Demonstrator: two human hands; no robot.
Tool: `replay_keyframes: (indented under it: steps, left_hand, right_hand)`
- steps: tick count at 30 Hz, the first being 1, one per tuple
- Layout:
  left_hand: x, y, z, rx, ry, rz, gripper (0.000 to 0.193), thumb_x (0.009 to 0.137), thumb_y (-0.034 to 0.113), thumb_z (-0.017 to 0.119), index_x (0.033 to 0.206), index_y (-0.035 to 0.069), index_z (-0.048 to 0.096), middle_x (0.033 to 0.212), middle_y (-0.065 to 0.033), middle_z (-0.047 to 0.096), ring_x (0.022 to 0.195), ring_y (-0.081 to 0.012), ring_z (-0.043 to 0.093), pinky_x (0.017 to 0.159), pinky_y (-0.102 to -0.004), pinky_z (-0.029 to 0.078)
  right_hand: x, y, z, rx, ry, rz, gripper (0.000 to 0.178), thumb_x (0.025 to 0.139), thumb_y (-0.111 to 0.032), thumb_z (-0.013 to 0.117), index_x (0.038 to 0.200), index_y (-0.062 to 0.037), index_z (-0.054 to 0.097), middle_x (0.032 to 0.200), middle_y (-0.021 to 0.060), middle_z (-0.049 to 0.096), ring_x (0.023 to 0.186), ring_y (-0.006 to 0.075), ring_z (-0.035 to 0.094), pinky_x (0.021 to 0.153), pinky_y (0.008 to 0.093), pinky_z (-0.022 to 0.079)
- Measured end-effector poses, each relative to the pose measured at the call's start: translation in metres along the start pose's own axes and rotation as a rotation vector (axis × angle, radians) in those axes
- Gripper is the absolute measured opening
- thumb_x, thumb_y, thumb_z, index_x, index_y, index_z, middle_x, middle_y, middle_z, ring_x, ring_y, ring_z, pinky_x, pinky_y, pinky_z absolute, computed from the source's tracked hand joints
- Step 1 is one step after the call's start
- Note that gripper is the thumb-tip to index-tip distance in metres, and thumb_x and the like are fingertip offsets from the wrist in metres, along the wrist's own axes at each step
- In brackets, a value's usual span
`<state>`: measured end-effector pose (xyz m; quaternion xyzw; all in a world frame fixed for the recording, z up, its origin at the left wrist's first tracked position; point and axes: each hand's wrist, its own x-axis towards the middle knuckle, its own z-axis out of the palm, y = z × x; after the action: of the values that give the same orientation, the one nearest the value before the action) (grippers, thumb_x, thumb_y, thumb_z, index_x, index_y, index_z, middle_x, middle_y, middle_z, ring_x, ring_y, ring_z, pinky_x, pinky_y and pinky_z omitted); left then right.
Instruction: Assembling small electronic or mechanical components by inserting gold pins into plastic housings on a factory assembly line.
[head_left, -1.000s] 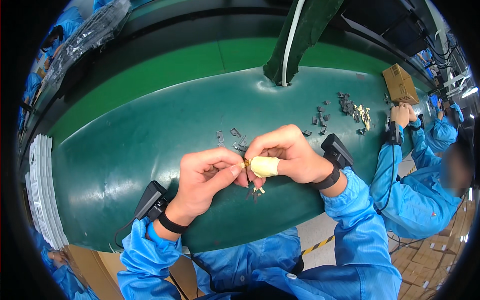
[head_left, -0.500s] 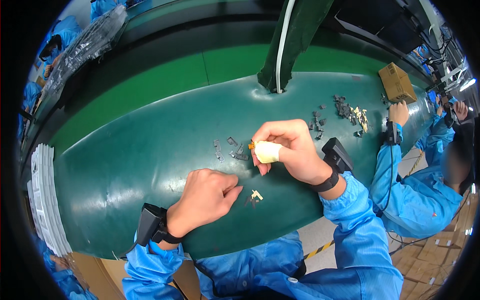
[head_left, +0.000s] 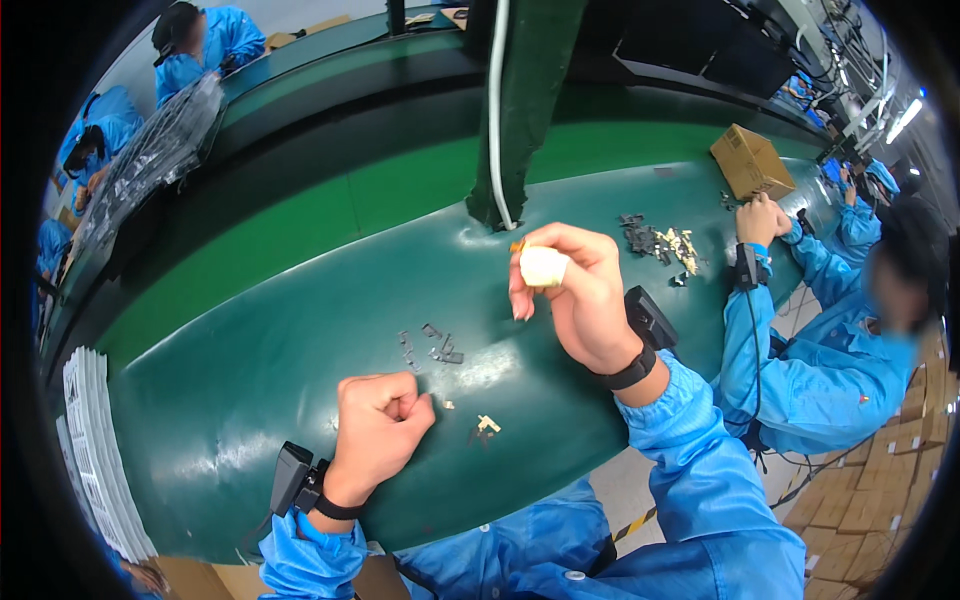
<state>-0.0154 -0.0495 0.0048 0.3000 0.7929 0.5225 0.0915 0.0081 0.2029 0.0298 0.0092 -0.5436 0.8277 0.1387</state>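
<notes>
Holding a small part pinched at your taped fingertip, your right hand is raised above the green belt; what the part is, you can't quite tell. Your left hand rests fisted, nothing visible in it. A cream clip lies just beside it, dark parts beyond. Next calls for a fine pinch.

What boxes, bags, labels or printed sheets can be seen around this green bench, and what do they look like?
Cardboard box: brown, closed, far right of the green bench, by a co-worker's hand.
Printed sheets: white stack, bench's left end.
Plastic bag: clear, crinkled, upper left.
Cartons: brown, stacked on the floor, lower right.
</notes>
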Motion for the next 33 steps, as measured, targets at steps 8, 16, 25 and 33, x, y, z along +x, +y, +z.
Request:
replay_keyframes:
  steps: [8,16,25,33]
  left_hand:
    - [-0.001,-0.007,0.007,-0.209,0.215,-0.132,0.030,0.079,-0.005,0.070,0.060,0.005,0.048,0.054,0.0070,0.037,0.053,-0.0021,0.031,0.048,-0.0242,0.023]
    - [-0.006,0.005,0.006,-0.475,-0.040,-0.114,0.014,0.097,0.007,0.059,0.108,-0.002,0.061,0.069,-0.0005,0.057,0.062,-0.0053,0.050,0.055,-0.0210,0.035]
    - [-0.006,-0.004,0.010,-0.342,-0.077,-0.083,0.007,0.095,0.003,0.062,0.099,-0.003,0.062,0.073,-0.0025,0.062,0.061,-0.0062,0.056,0.054,-0.0203,0.042]
    - [-0.007,0.002,0.011,-0.108,-0.013,0.055,0.004,0.091,-0.002,0.064,0.093,-0.005,0.061,0.071,-0.0038,0.061,0.059,-0.0058,0.053,0.053,-0.0234,0.041]
  right_hand:
    - [0.001,0.000,-0.007,0.065,-0.175,0.083,0.014,0.087,-0.006,0.062,0.094,0.0052,0.064,0.079,0.0162,0.066,0.060,0.0218,0.064,0.052,0.0313,0.052]
    - [-0.019,0.026,0.014,-0.155,-0.680,0.340,0.010,0.093,-0.007,0.063,0.092,0.0028,0.067,0.074,0.0033,0.065,0.059,0.0076,0.063,0.054,0.0217,0.051]
    - [-0.017,0.034,0.010,-0.275,-0.643,0.223,0.009,0.090,-0.005,0.064,0.087,0.0036,0.065,0.069,0.0040,0.064,0.058,0.0068,0.061,0.053,0.0225,0.050]
    - [-0.020,0.030,0.018,-0.594,-0.598,-0.091,0.005,0.086,-0.001,0.064,0.086,0.0039,0.065,0.070,0.0037,0.064,0.061,0.0069,0.060,0.053,0.0251,0.048]
